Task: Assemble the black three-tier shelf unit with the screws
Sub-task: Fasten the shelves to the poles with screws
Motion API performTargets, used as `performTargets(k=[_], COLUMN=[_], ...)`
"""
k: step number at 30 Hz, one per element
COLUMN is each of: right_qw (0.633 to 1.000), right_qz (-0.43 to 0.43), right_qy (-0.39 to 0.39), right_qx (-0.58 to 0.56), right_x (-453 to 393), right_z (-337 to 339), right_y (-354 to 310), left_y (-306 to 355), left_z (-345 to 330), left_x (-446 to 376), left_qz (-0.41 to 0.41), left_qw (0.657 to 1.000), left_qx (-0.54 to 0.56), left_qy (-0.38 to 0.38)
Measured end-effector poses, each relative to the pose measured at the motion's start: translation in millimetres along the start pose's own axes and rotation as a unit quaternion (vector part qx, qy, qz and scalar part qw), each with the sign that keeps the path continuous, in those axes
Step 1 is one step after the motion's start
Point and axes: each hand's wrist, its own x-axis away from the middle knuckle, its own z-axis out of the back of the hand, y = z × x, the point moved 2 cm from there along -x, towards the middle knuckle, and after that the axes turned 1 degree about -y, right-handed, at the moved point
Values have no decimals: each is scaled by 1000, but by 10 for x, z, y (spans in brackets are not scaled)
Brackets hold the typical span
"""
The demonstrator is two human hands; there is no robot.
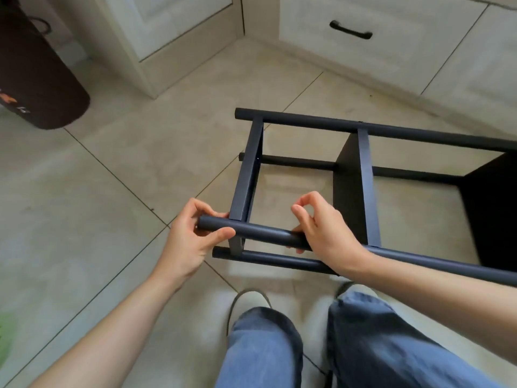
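On the tiled floor (112, 152), in front of a person's shoes and jeans, the black shelf unit (358, 191) lies on its side — four round posts running left to right, flat panels set crosswise between them. Three panels show, the rightmost partly cut off by the frame edge.

Both hands are on the nearest, uppermost post (268, 236). The left hand (190, 242) curls round its free end, thumb along the front and fingers behind. The right hand (324, 233) holds the same post farther along, lower fingers wrapped under it, while thumb and forefinger pinch together above; whether they hold a screw is too small to tell. No loose screws or tools show.

The unit looks stiff and fairly light, likely thin metal or coated board. The smooth round posts could turn or slip in a loose grip, so a post beside a panel joint seems the steadiest place to hold.

White cabinets (363, 57) with a black drawer handle (351, 30) stand behind. A dark round bin (36, 79) at far left carries orange and white lettering — cut off and unreadable.
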Motion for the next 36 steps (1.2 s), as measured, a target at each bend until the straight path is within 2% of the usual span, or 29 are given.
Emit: performTargets(k=[8,13,16,19,22,24,27,29,33,36], right_qw=[997,986,972,964,964,967,956,942,917,903], right_qz=[-20,-66,-91,-85,-72,-61,-88,-111,-152,-192], right_qy=[-57,-155,-216,-237,-248,-247,-264,-280,-318,-325], right_qx=[-38,-5,20,79,62,34,-88,-147,-186,-205], right_x=[-161,-270,-407,-534,-647,-733,-826,-867,-940,-973], right_z=[4,58,89,85,3,-58,-173,-266,-460,-585], right_y=[111,86,38,9,-2,-3,15,34,76,133], left_y=[-179,-26,78,161,217,213,121,16,-138,-180], left_z=[78,177,213,209,162,133,136,154,125,98], left_x=[-199,-320,-456,-599,-704,-726,-703,-648,-562,-546], left_qz=[-19,-43,-116,-200,-256,-275,-279,-266,-248,-260], left_qw=[999,977,928,850,767,742,735,748,790,788], left_qx=[6,-165,-294,-412,-501,-518,-520,-505,-464,-476], left_qy=[-50,-131,-196,-261,-309,-324,-335,-339,-315,-291])
